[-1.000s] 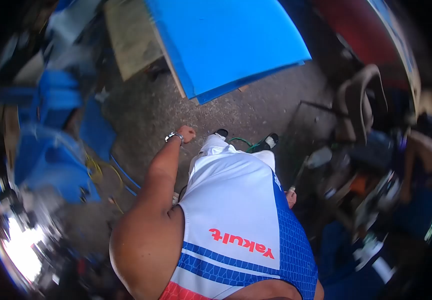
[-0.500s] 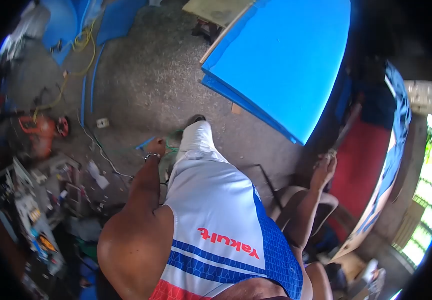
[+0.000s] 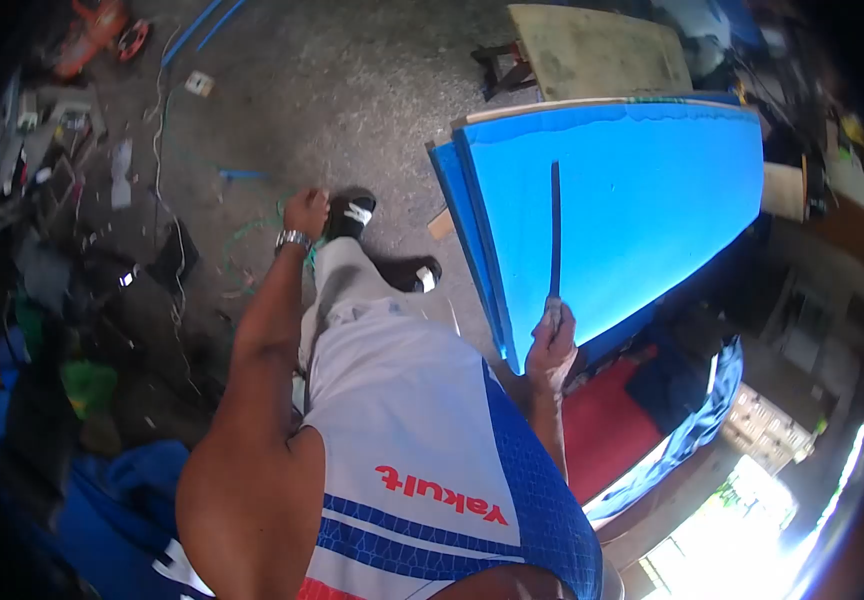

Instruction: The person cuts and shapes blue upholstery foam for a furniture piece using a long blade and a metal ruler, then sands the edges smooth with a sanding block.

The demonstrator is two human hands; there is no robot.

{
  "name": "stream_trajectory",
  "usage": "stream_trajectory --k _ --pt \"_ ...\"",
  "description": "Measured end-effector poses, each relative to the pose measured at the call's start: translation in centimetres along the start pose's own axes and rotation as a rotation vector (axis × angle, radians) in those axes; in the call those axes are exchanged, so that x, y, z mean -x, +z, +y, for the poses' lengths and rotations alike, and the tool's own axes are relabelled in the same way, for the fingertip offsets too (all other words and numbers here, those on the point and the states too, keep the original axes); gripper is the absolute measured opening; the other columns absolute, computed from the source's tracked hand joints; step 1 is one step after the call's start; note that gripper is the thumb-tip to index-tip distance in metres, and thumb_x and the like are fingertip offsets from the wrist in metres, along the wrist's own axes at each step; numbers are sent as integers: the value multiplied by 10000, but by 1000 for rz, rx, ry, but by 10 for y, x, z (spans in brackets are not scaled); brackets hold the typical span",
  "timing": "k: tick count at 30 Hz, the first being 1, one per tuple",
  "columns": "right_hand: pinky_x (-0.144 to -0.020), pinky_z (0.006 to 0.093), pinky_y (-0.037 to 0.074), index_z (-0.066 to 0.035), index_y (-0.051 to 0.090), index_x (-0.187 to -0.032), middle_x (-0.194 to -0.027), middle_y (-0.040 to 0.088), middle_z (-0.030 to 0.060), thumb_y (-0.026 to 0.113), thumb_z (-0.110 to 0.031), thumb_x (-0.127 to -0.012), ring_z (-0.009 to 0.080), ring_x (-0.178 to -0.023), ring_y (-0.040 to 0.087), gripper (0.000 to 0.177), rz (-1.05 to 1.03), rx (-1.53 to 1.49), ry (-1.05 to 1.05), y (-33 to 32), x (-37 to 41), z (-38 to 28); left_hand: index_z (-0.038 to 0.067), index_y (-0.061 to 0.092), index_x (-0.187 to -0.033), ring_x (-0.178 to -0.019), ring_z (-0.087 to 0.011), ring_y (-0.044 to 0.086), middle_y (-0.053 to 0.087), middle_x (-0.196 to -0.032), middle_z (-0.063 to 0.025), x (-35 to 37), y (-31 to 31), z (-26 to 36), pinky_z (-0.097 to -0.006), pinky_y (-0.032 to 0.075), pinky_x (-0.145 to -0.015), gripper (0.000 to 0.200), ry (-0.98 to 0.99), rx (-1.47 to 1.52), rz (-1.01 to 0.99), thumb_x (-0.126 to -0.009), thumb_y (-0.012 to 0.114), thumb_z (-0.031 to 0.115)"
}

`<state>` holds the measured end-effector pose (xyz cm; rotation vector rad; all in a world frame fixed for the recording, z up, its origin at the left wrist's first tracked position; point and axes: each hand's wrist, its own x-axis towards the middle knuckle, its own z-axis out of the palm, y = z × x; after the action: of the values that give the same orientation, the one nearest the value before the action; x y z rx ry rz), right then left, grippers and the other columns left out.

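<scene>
My right hand [image 3: 554, 345] is closed around the pale grip of a long, thin, dark blade [image 3: 555, 225]. The blade points forward and overlaps the top of a stack of thick blue sheets [image 3: 632, 190] in this view. My left hand [image 3: 305, 213], with a metal-band watch [image 3: 293, 239] at the wrist, hangs beside my left leg. Its fingers are loosely curled, and nothing shows in them. Close to that hand are my dark shoe [image 3: 353, 212] and a tangle of green cord [image 3: 242, 245] on the floor.
A worn board [image 3: 597, 50] lies behind the blue sheets. To the left are a pale cable [image 3: 159, 160], a blue strip [image 3: 242, 175], a small white box [image 3: 200, 83] and an orange machine [image 3: 87, 40]. Red material [image 3: 607, 425] lies at my right.
My view has turned right, and the blue stack is nearer my right side. My right hand has brought the blade over the stack. My left hand has moved away from the blue strip.
</scene>
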<state>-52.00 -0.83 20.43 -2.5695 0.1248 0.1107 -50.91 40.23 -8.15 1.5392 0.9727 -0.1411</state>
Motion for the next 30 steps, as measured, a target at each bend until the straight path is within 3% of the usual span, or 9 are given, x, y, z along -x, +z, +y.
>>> stream_trajectory --k 2,5,7,8,11,18,23,27,30 --pt "-584 396 547 28 513 -1340 -907 708 205 526 -121 -1019 307 -664 694 354 -86 21 -42 -12 -21 -11 2 702 -976 -668 -128 666 712 -774 -71 24 11 11 -303 550 -604 195 95 -36 67 -921 678 187" --pt "-610 440 549 23 509 -1343 -981 700 245 520 -120 -1020 356 -714 702 353 -62 -2 -422 4 -63 2 0 701 -1011 -703 -128 681 721 -802 -79 78 42 47 -290 562 -623 177 188 125 222 -928 665 151" --pt "-660 483 552 23 511 -1332 -1019 691 262 516 -128 -1020 402 -783 701 347 -112 91 -492 17 -84 6 9 706 -1020 -744 -134 699 731 -831 -83 79 66 42 -284 570 -653 161 188 197 178 -927 662 133" --pt "-700 505 553 30 518 -1312 -1039 687 260 518 -127 -1016 423 -825 695 335 -273 53 -279 8 -88 -24 12 706 -1017 -750 -136 702 733 -833 -85 84 79 47 -282 569 -656 160 204 227 166 -925 666 136" --pt "-651 492 548 24 507 -1300 -989 686 260 527 -115 -1012 426 -801 695 321 -155 53 -426 31 -102 -8 38 713 -1023 -756 -146 706 737 -838 -86 85 112 82 -290 565 -668 165 265 248 157 -919 688 165" --pt "-599 482 559 -9 464 -1371 -877 705 226 516 -156 -1024 400 -702 709 380 -282 191 -253 52 -119 -25 48 730 -1026 -736 -101 649 736 -827 -39 43 161 136 -280 529 -672 209 270 158 10 -939 706 236" --pt "-690 448 587 -37 414 -1485 -1054 717 213 509 -121 -1013 372 -859 727 488 -307 217 -357 63 -146 -54 56 740 -1044 -772 -116 688 758 -866 -77 17 176 145 -280 542 -696 242 398 80 -31 -932 713 269" --pt "-824 437 589 -41 412 -1494 -1175 687 252 506 -57 -1004 380 -1053 705 499 -410 218 -301 67 -154 -59 76 743 -1060 -802 -149 721 769 -905 -101 11 181 167 -294 555 -721 264 204 -6 -128 -919 721 298" --pt "-836 442 585 -32 415 -1488 -1190 680 257 501 -54 -1005 378 -1060 705 491 -430 227 -279 69 -155 -61 88 744 -1065 -813 -187 732 768 -909 -116 2 190 160 -321 561 -732 256 257 -5 -144 -917 717 296"
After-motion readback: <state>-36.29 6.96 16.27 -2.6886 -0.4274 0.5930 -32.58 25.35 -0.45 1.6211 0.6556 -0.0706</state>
